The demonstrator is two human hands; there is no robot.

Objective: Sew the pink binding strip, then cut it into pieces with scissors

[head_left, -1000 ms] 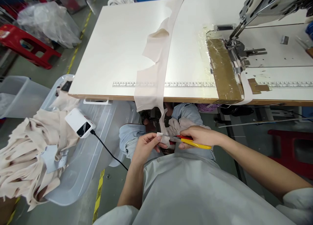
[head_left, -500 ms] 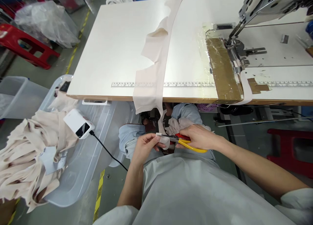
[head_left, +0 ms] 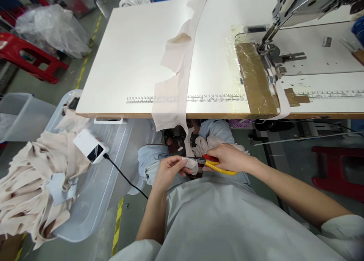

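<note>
My left hand (head_left: 170, 172) pinches the end of a pale fabric strip (head_left: 191, 165) between thumb and fingers, just above my lap. Closed around the handles of a pair of scissors (head_left: 221, 168), one red and one yellow, is my right hand (head_left: 229, 157). The dark blades point left and lie along the upper edge of the strip, close to my left fingertips. A small white snippet (head_left: 180, 149) shows just above the left hand, apart from the strip. A long pale beige fabric piece (head_left: 182, 69) lies across the table and hangs over its front edge.
A sewing machine (head_left: 298, 9) stands at the right of the white table (head_left: 122, 56), which has a printed ruler. At left, a clear plastic bin (head_left: 93, 200) holds heaped beige fabric (head_left: 36, 177) and a white device (head_left: 90, 145) with a black cable. Red stools stand either side.
The white tip that stuck up above the blades has come off the strip and is now a separate snippet above. The scissors have shifted slightly left. The view has moved a little.
</note>
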